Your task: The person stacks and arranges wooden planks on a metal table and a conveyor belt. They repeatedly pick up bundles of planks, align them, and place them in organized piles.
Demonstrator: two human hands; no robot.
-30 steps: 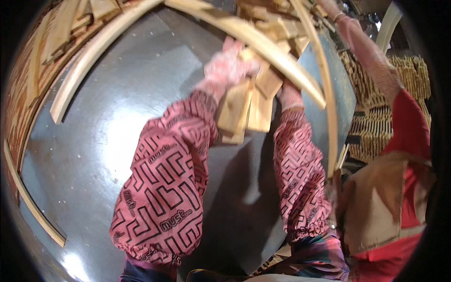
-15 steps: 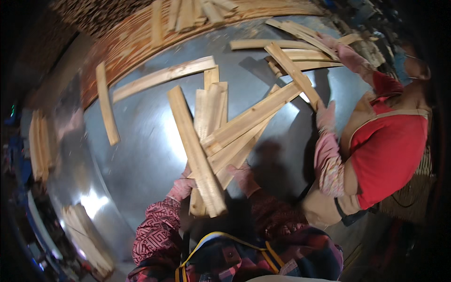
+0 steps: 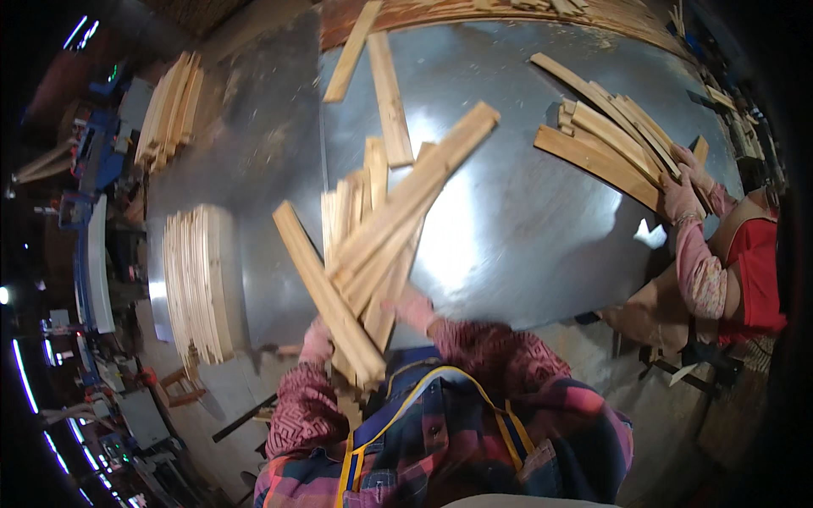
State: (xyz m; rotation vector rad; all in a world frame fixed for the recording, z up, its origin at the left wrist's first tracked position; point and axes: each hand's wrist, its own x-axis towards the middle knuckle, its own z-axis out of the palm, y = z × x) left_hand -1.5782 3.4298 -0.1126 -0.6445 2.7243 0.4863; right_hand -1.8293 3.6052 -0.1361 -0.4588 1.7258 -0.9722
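Note:
A fanned bundle of pale wooden slats [image 3: 415, 203] lies across itself in front of my body, over the near edge of the metal table [image 3: 500, 245]. My left hand [image 3: 317, 340], in a pink glove, grips the bundle's near left side; its fingers are partly hidden by a slat [image 3: 326, 292] that crosses on top. Also pink-gloved, my right hand [image 3: 412, 309] closes on the bundle's right side, slightly blurred. Beyond the bundle, two loose slats lie on the metal: one upright in view [image 3: 389, 102], one slanted [image 3: 351, 55].
Two neat stacks of slats stand at the left, a near one [image 3: 199, 284] and a far one [image 3: 169, 110]. At the right, a co-worker's gloved hands [image 3: 684, 195] hold another pile of slats [image 3: 618, 140]. A wooden board [image 3: 474, 10] runs along the far edge.
My view has swung left, bringing both left stacks into fuller sight. Both my hands stay on the bundle. The co-worker's hands have come together at their pile.

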